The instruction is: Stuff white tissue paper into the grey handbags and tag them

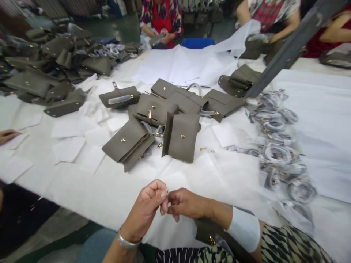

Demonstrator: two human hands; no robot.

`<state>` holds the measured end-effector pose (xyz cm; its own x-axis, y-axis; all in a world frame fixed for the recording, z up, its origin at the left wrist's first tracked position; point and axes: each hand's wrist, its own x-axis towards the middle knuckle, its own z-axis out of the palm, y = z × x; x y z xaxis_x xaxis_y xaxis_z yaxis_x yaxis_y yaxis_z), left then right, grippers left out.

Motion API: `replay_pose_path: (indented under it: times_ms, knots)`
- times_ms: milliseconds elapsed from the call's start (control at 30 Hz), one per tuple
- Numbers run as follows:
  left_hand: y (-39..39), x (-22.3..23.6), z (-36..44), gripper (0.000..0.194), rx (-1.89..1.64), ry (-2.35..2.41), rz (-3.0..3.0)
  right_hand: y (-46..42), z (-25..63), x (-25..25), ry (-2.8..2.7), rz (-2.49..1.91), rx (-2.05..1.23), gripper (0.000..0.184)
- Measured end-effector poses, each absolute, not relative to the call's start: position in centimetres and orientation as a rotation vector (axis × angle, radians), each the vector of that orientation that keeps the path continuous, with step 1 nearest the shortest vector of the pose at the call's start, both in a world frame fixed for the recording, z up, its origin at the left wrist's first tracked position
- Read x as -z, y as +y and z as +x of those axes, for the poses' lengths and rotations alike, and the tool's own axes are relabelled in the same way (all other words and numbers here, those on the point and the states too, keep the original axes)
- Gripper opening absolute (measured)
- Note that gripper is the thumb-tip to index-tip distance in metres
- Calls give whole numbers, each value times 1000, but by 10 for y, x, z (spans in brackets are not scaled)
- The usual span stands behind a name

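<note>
My left hand (149, 201), with a silver bangle at its wrist, is closed in a pinch above the front edge of the table. A tiny pale bit shows at its fingertips, too small to name. Touching or almost touching those fingertips, my right hand (183, 202) has its fingers curled in; what they hold, if anything, is hidden. Under my right forearm, at my lap, lies a grey-green handbag (204, 232) with a gold clasp. Beyond my hands, two more handbags lie nearest, one bag (182, 137) with a gold turn-lock and one tilted bag (127, 144).
A large heap of handbags (63, 54) fills the far left. Wrapped coiled straps (278, 153) line the right side, near a slanted metal post (290, 47). White paper sheets (68, 149) lie at left. Co-workers sit across the table; another person's hand (8, 136) reaches in from the left.
</note>
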<state>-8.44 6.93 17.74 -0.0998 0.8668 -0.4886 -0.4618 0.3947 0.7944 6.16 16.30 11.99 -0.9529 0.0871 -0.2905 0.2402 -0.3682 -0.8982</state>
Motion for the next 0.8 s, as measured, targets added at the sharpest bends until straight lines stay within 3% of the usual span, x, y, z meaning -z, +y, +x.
replay_pose_path:
  times_ms: [167,333,433,533,667,800]
  knots:
    - [98,-162,-74,19,-1241,1275,414,190,118,-129,1518,686,2692,36]
    - [159,-163,-50,17,-1321,1153,545,251,156,-151,1980,1161,2594,34]
    - [217,-181,-33,15,-1445,1022,656,297,159,-137,2474,1633,1963,24]
    - [282,-201,-17,16,-1453,970,851,341,151,-103,2546,1801,1241,23]
    - [359,-207,-3,7,-1243,1437,1437,375,134,-60,2451,1756,1032,23]
    - [385,-179,1,36,-911,2022,1966,380,120,-33,2402,1670,959,32]
